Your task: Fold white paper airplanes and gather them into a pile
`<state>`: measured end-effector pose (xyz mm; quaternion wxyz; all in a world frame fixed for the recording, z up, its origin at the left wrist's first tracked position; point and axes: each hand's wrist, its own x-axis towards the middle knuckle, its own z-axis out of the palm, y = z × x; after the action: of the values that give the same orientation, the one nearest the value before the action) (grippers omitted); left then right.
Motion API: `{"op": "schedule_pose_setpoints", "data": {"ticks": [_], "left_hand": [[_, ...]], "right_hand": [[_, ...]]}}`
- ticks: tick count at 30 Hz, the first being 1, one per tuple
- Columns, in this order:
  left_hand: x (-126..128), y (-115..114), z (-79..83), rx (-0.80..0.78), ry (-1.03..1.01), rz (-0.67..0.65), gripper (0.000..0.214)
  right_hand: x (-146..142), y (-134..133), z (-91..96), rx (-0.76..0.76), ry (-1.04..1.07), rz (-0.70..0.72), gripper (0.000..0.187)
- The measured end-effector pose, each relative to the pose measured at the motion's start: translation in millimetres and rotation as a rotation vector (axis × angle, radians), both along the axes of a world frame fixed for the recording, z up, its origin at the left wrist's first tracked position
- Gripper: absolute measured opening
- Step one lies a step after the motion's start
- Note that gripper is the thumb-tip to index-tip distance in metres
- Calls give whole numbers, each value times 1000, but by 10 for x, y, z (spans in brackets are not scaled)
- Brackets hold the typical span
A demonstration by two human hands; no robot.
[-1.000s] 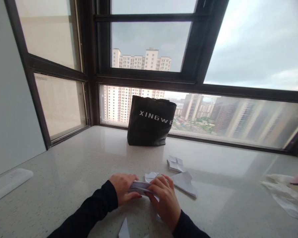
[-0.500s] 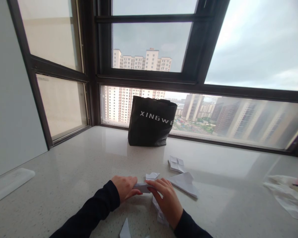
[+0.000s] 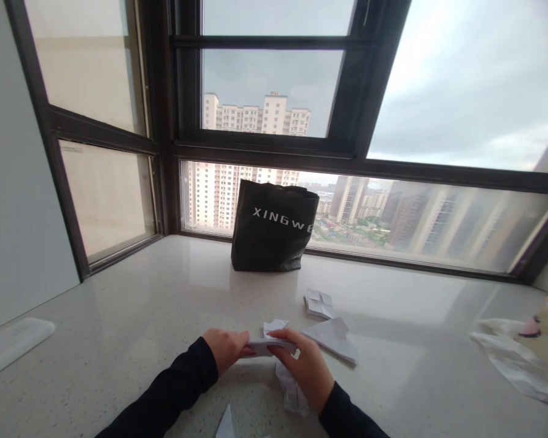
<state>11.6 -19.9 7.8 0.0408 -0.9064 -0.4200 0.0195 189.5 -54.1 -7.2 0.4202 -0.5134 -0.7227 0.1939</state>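
"Starting with the biggest thing, what fills the frame?"

"A dark-framed window (image 3: 274, 91) spans the whole upper half, with tower blocks and grey sky beyond it. Below it, a pale speckled counter (image 3: 132, 292) takes up the lower half."

"What stands on the counter?"

"A black bag (image 3: 271, 231) stands upright at the centre, close against the window's lower rail (white letters run across its front). A crumpled clear wrap (image 3: 506, 359) lies at the right edge of the frame. A flat white tray (image 3: 13, 344) lies at the lower left edge."

"And the hands?"

"Both are in the lower middle, with dark sleeves coming up from the bottom edge. The left hand (image 3: 226, 350) and the right hand (image 3: 304, 368) meet on a folded white paper (image 3: 265, 347) between them, a little below the frame's centre. I cannot tell whether the paper touches the counter."

"How are the fingers set?"

"The left fingers are curled in narrow and pinch the paper's left end. The right fingers are bent over its right end and grip it."

"Anything smaller?"

"A folded sheet (image 3: 331, 337) lies just right of the right hand. A small creased square (image 3: 319, 303) sits above that, toward the bag. A crumpled piece (image 3: 290, 389) lies partly hidden under the right hand. A pointed scrap (image 3: 226, 424) pokes in at the bottom edge."
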Motion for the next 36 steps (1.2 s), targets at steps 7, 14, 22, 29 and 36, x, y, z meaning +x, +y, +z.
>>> {"op": "schedule_pose_setpoints", "data": {"ticks": [7, 14, 22, 29, 36], "left_hand": [[21, -106, -45, 104, -344, -229, 39], [-18, -95, -43, 137, -411, -185, 43], [85, -187, -34, 2, -548, -300, 33], [369, -418, -297, -202, -442, -475, 42], [274, -359, -136, -215, -398, -377, 40]], "right_hand": [[392, -189, 217, -315, 321, 17, 26], [1325, -520, 142, -505, 225, -299, 35], [1337, -450, -166, -412, 63, -326, 34], [1277, -378, -168, -299, -62, -406, 27], [1231, -440, -150, -257, -228, -511, 22]]}}
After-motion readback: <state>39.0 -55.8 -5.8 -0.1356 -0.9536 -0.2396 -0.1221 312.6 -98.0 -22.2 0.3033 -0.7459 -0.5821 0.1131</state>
